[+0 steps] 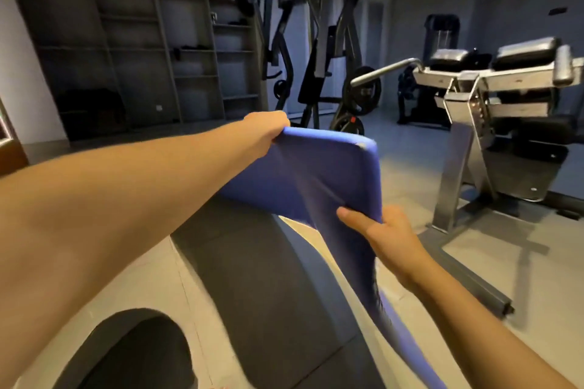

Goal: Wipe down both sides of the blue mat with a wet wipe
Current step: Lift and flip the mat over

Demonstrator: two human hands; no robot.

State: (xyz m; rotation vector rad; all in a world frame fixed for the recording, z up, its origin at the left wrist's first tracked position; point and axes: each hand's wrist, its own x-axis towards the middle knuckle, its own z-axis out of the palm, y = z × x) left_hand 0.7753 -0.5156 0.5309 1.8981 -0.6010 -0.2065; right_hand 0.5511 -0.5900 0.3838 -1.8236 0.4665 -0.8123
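The blue mat point(316, 177) is lifted off the floor, bent and twisted in mid-air in front of me. My left hand point(268, 129) grips its far top corner with the arm stretched forward. My right hand point(385, 237) grips the mat's near right edge, thumb on the side facing me. The lower part of the mat hangs down past my right forearm towards the bottom of the view. No wet wipe shows in the frame.
A dark rubber floor strip point(268, 294) lies under the mat on the grey tiled floor. A metal bench machine point(493, 98) stands at right. A weight rack point(319, 50) stands straight ahead, and shelving point(142, 41) lines the left wall.
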